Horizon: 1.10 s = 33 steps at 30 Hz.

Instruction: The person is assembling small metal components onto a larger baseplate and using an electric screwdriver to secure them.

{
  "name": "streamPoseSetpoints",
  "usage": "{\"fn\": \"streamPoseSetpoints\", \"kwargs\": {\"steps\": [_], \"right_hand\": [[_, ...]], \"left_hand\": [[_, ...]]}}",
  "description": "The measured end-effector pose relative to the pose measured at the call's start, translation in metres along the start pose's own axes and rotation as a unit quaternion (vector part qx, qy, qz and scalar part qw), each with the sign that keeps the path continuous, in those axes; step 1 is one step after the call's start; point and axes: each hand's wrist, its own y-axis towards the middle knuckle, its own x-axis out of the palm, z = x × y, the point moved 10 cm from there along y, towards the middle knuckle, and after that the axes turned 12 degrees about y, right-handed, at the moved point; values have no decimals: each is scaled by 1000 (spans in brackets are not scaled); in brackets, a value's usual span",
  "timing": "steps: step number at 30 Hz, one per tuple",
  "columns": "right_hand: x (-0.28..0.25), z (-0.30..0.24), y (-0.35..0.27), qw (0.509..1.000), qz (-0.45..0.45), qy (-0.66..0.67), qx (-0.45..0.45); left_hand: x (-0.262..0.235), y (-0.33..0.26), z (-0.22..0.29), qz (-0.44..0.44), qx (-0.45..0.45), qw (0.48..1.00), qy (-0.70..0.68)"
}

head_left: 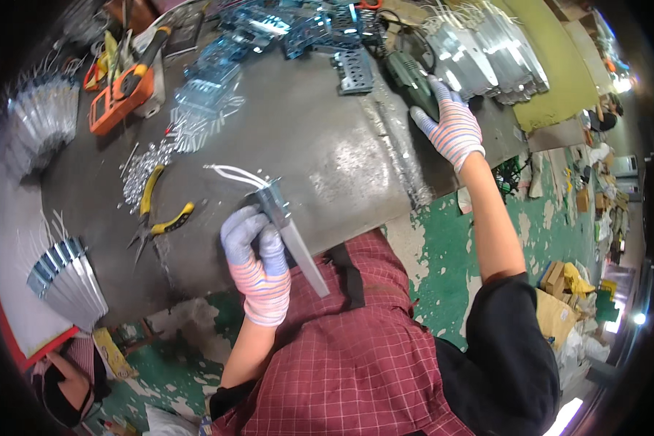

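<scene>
My left hand (256, 265), in a striped knit glove, pinches a long flat silver metal strip (305, 258). A blue-tinted metal bracket (271, 198) sits across the strip's upper end, and two white wires (234, 174) come out there. The strip is tilted over the table's near edge, its lower end pointing toward my apron. Farther right, my gloved right hand (458, 134) has its thumb and fingers around the near end of a dark green electric screwdriver (408, 78), which lies on the table. Part of its grip is hidden by the fingers.
Yellow-handled pliers (149, 211) lie left of my left hand, beside small screws (147, 171). Blue brackets (218, 80) are heaped at the back. Silver strips with wires (487, 54) are stacked back right; bracketed ones (69, 280) lie at left. An orange holder (120, 102) holds tools.
</scene>
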Motion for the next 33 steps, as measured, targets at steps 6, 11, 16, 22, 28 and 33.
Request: {"fn": "streamPoseSetpoints", "kwargs": {"steps": [6, 11, 16, 22, 28, 33], "right_hand": [[15, 7, -13, 786, -10, 595, 166], [-10, -91, -53, 295, -118, 926, 205], [47, -82, -91, 182, -45, 945, 268], [73, -79, -102, 63, -14, 960, 272], [77, -81, -101, 86, -10, 957, 276], [78, -79, -99, 80, -9, 954, 287]], "left_hand": [[9, 1, -5, -29, -3, 999, -25], [0, -3, -10, 5, -33, 999, -18], [-2, -5, -9, 15, -20, 1000, 2], [-1, -3, -4, 2, -6, 1000, 8], [0, -4, -1, -6, 2, 999, 32], [1, -3, -2, -3, 7, 1000, 9]]}}
